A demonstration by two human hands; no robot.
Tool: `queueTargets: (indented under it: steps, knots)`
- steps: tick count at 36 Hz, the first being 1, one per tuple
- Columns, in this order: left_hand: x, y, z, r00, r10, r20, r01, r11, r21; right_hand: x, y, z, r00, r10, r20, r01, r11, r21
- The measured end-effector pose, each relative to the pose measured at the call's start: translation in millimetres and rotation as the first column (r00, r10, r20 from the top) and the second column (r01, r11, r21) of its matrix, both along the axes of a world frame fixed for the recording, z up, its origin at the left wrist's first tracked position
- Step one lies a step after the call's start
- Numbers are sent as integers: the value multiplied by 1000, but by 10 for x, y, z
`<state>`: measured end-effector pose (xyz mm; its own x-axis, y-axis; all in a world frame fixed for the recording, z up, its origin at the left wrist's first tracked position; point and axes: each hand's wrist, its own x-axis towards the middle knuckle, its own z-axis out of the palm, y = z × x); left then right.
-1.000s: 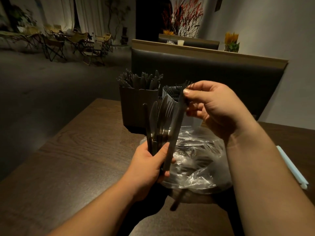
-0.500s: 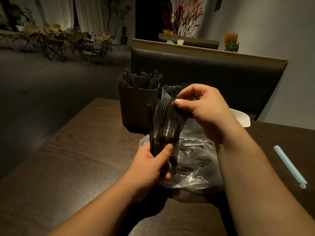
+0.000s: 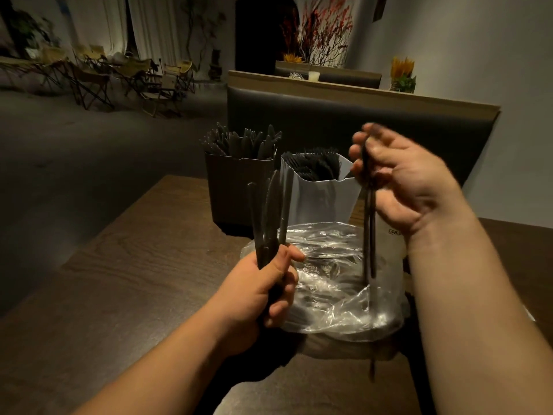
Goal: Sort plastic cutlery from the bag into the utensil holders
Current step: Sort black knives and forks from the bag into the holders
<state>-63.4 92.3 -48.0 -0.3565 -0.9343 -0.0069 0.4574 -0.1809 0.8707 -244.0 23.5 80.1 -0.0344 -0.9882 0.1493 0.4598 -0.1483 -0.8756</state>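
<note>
Head view: dark wood table (image 3: 134, 265) across the bottom. Dark utensil holder (image 3: 236, 190) at far table edge, crammed with upright black cutlery. Nearer camera, left hand (image 3: 257, 292) with fingers curled tight round handles of a bundle of black knives (image 3: 269, 211), blades up, at bag's left edge. White utensil holder (image 3: 317, 202) just beside dark one on its right, packed with black forks. Clear plastic bag (image 3: 338, 289) crumpled on table in front of both holders, more black cutlery inside. Right hand (image 3: 407, 184) raised above bag, blurred, pinching two thin black pieces (image 3: 369, 235) near their tops, lower ends hanging straight down over bag; fork or knife, cannot tell. Dark padded bench (image 3: 359, 124) behind
</note>
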Motion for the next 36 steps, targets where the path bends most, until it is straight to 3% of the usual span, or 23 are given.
queueTargets:
  steps: [3,6,9,23,32,36]
  knots:
    - [35,10,-21,992,-127,-26,126,991,-50,86,49,-45,972,208,-108,-200,977,79]
    - [60,10,-18,980,-191,-50,186,979,-86,132,57,-115,915,288,-282,-270,958,101]
    - [71,14,-14,977,-207,-51,200,973,-112,170,59,-142,865,355,-354,-331,935,126]
    - [100,20,-2,971,-237,6,237,966,-100,243,71,-189,796,470,-383,-476,875,84]
    - [105,20,-16,940,-325,-108,320,946,-61,205,86,-204,743,529,-409,-549,832,78]
    - [81,28,-25,951,-280,-128,279,960,-28,222,77,-228,762,493,-420,-516,854,68]
